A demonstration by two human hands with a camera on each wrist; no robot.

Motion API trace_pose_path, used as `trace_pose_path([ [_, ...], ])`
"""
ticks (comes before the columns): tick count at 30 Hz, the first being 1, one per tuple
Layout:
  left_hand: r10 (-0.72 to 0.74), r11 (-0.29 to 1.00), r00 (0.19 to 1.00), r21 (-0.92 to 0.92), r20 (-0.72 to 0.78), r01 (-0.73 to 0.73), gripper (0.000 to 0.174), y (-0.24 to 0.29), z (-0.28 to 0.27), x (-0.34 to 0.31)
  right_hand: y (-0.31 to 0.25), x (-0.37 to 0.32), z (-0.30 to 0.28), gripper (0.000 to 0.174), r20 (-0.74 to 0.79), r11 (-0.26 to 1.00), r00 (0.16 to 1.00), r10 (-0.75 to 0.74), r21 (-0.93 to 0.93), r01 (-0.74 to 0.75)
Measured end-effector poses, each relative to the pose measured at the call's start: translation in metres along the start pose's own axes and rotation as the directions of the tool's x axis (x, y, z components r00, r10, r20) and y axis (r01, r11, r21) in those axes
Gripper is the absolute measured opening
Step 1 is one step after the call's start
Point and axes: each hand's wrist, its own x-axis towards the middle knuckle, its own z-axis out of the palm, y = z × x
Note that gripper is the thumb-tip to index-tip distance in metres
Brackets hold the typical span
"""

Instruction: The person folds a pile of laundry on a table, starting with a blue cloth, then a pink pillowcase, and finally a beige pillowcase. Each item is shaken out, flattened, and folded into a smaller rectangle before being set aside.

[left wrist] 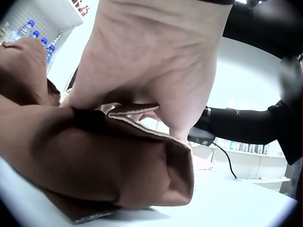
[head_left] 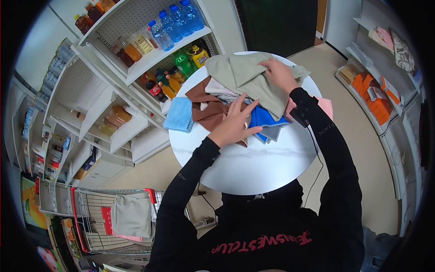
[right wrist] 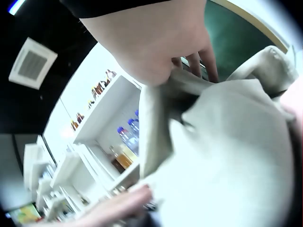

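- Right hand (head_left: 278, 75): fingers curled, pinching the sage cloth (head_left: 244, 75), which covers the heap toward the far edge of the worktop (head_left: 244, 170).
- Left hand (head_left: 233, 120): fingers spread wide over the brown cloth (head_left: 209, 115), beside the blue cloth (head_left: 265, 117).
- A pull on the sage cloth could drag overlapped cloths along; the pink cloth (head_left: 324, 109), overhanging the right edge, might slip off.
- Light blue cloth (head_left: 179, 115) lies at the left edge; the cable (head_left: 321, 167) crossing the right edge could snag.

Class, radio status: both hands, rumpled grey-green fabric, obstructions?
Right hand gripping rumpled grey-green fabric. Left hand spread over crumpled brown fabric. Grey-green layer partly covering bright blue fabric.
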Motion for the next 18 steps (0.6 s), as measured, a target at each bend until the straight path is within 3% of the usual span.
trace_pose_path([
  [2, -0.052, 0.998, 0.999, 0.032, 0.009, 0.052, 0.098, 0.001, 0.007, 0.007, 0.001, 0.018, -0.004, 0.038, -0.023, 0.999, 1.0, 0.014, 0.033, -0.013],
  [4, -0.158, 0.985, 0.987, 0.082, 0.04, 0.154, 0.103, 0.012, 0.011, 0.012, -0.017, 0.03, -0.031, 0.031, -0.311, 0.902, 0.946, 0.097, 0.43, 0.049],
  [5, -0.156, 0.985, 0.987, 0.08, 0.042, 0.152, 0.103, 0.015, 0.012, 0.016, -0.029, 0.034, -0.046, 0.031, -0.311, 0.902, 0.945, 0.099, 0.428, 0.046],
  [7, -0.208, 0.976, 0.978, 0.077, 0.027, 0.205, 0.105, 0.022, 0.013, 0.023, -0.051, 0.04, -0.075, 0.031, -0.358, 0.701, 0.915, 0.185, 0.701, 0.132],
  [9, -0.23, 0.971, 0.973, 0.075, 0.019, 0.228, 0.107, 0.018, 0.019, 0.033, -0.058, 0.045, -0.095, 0.032, -0.417, 0.636, 0.889, 0.19, 0.742, 0.212],
  [11, -0.143, 0.985, 0.978, 0.074, -0.149, 0.155, 0.104, -0.006, 0.039, 0.04, -0.063, 0.052, -0.112, 0.033, -0.524, 0.485, 0.825, 0.213, 0.789, 0.376],
  [12, -0.097, 0.99, 0.967, 0.079, -0.234, 0.119, 0.102, -0.013, 0.043, 0.044, -0.066, 0.057, -0.121, 0.033, -0.524, 0.485, 0.825, 0.212, 0.789, 0.376],
  [13, -0.094, 0.99, 0.968, 0.081, -0.235, 0.116, 0.102, -0.015, 0.042, 0.048, -0.072, 0.063, -0.133, 0.03, -0.58, -0.024, 0.81, 0.084, 0.812, 0.583],
  [15, -0.205, 0.947, 0.97, 0.223, -0.13, 0.23, 0.097, -0.018, 0.04, 0.055, -0.083, 0.063, -0.159, 0.028, -0.671, -0.539, 0.742, -0.001, 0.625, 0.565],
  [17, -0.266, 0.914, 0.96, 0.292, -0.088, 0.28, 0.095, -0.025, 0.037, 0.064, -0.112, 0.037, -0.195, 0.027, -0.663, -0.057, 0.732, 0.155, 0.734, 0.677],
  [18, -0.26, 0.914, 0.962, 0.3, -0.085, 0.273, 0.093, -0.036, 0.037, 0.068, -0.119, 0.027, -0.204, 0.027, -0.677, 0.199, 0.701, 0.226, 0.736, 0.647],
])
